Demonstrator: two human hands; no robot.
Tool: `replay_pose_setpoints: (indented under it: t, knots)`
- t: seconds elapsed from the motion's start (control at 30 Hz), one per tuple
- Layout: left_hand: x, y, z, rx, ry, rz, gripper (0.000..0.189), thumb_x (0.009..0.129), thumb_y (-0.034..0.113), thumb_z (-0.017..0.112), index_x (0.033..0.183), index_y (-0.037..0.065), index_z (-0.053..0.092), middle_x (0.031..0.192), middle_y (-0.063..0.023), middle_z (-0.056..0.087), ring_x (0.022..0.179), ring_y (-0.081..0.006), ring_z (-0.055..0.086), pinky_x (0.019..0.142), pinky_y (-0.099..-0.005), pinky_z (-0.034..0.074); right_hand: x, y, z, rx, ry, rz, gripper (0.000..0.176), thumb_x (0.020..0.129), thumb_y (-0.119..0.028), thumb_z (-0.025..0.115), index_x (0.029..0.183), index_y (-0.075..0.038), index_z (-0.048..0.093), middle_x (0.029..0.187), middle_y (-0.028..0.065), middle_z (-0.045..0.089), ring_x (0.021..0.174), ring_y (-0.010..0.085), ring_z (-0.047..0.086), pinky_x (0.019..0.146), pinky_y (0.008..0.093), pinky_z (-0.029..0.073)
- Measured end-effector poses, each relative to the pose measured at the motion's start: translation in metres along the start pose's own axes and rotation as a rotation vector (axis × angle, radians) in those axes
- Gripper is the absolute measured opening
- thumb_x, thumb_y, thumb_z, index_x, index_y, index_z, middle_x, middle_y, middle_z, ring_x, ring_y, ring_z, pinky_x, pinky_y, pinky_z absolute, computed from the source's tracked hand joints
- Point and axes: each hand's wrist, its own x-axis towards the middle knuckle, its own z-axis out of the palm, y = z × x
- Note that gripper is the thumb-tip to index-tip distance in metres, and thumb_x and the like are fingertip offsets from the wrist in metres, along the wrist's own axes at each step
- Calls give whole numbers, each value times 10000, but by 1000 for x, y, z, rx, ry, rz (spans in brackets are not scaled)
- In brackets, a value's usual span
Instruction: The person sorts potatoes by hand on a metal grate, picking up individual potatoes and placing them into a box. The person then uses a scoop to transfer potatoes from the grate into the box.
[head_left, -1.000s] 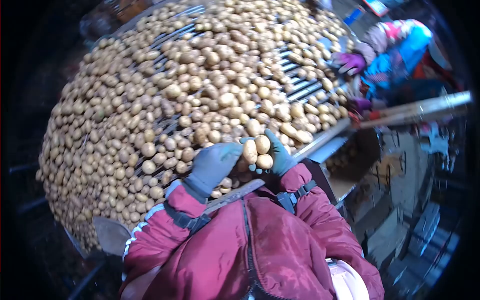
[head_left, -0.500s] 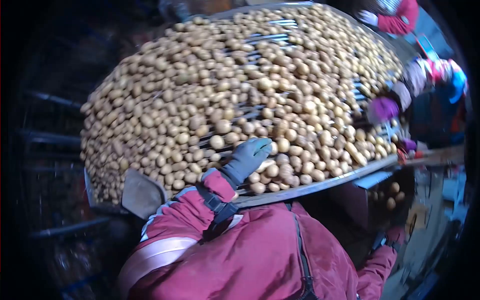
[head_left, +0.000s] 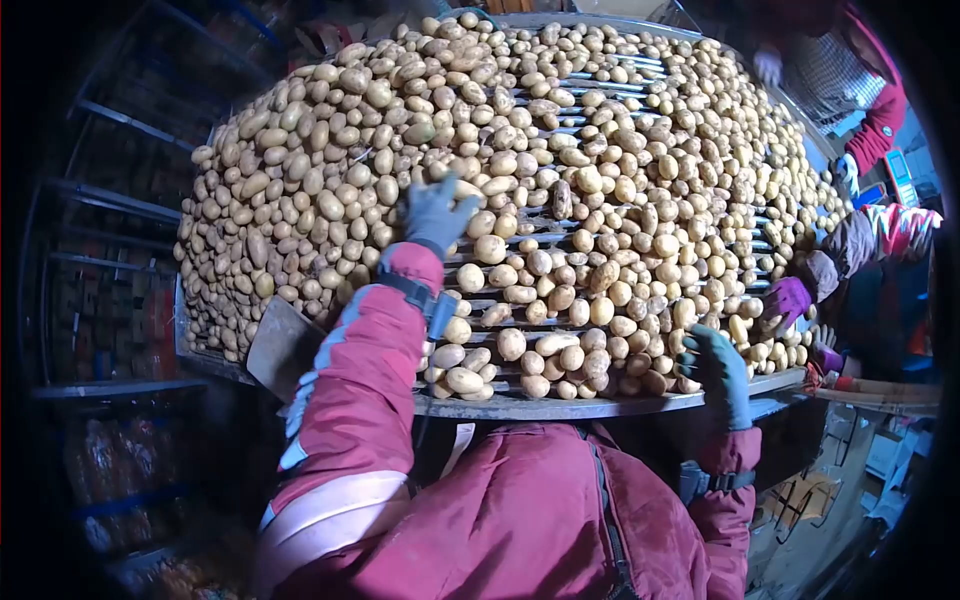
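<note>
Head view: the left hand point(head_left: 437, 212), gloved, reaches far up from the table's near rim point(head_left: 560, 408). Its fingers spread flat on the potatoes point(head_left: 330, 130) and clasp none. The right hand point(head_left: 718, 370) stands at the rim's right end with fingers loose and nothing in it, beside the potatoes nearest that rim. Bare rollers point(head_left: 590, 235) show midway up from the rim.

This looks like picking over the potatoes, at the reach-and-choose stage. A next move would need the left fingers to curl round one potato without dragging its neighbours. A co-worker's purple glove point(head_left: 790, 297) works just past the rim's right end.
</note>
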Motion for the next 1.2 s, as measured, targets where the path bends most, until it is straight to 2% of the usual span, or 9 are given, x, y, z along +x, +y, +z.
replay_pose_setpoints:
  t: [0.1,0.23,0.4,0.47,0.67,0.9,0.93,0.97,1.2]
  knots:
    - [-24,52,40,-532,-167,345,598,878,567,645,1382,251,582,1126,-126,691,1023,-322,657,925,-490,471,30,-4,51,-24,-166,83,390,1018,-273,566,1301,-13,633,1092,79,714,877,161,687,793,308,581]
    - [-131,119,14,-296,-306,583,628,881,412,682,1451,186,547,1488,-171,488,1462,-330,335,1203,-485,296,54,14,86,-44,-351,131,441,1018,-342,589,1315,-18,616,1128,86,719,913,185,711,801,334,596]
    - [-160,72,31,-1049,-544,-44,357,876,216,730,1187,47,682,1187,-170,643,1063,-333,643,941,-413,531,65,29,96,-134,-495,260,417,1026,-334,584,1298,-23,638,1110,101,728,901,210,725,776,331,596]
    - [-122,58,-15,-563,-3,186,294,896,170,701,1152,28,672,1154,-161,646,1042,-333,640,941,-422,524,66,30,95,-118,-600,318,419,1027,-328,583,1302,-16,636,1092,111,730,873,206,725,767,326,593]
    - [-82,15,107,-52,-110,213,553,800,327,793,1284,112,634,1297,-168,564,1080,-366,623,921,-459,524,75,40,97,-212,-685,311,414,1018,-333,583,1275,-16,656,1065,109,718,835,196,715,754,315,584]
    - [-110,96,1,-967,-257,-111,495,806,339,828,1206,87,683,1146,-161,635,1044,-320,634,940,-424,519,72,6,113,136,-598,601,594,1047,-520,475,1438,-74,490,1249,171,617,808,242,676,699,374,597]
    - [-119,111,-30,-713,-212,152,461,816,312,827,1191,82,689,1131,-160,642,1051,-310,633,948,-423,515,75,10,112,180,-624,603,656,1035,-587,452,1457,-85,465,1328,193,560,819,260,675,689,380,600]
    - [-126,125,-56,-448,-163,406,428,827,285,826,1176,76,696,1116,-158,650,1058,-300,632,956,-423,511,76,6,116,286,-624,711,627,1036,-576,461,1421,-83,500,1239,173,619,815,247,678,680,369,601]
    - [-133,36,22,-545,-265,-102,505,870,360,738,1278,75,653,1276,-195,592,1196,-372,584,1005,-455,495,75,22,101,87,-721,413,204,920,-145,667,1082,-26,703,1045,70,681,897,185,683,749,307,593]
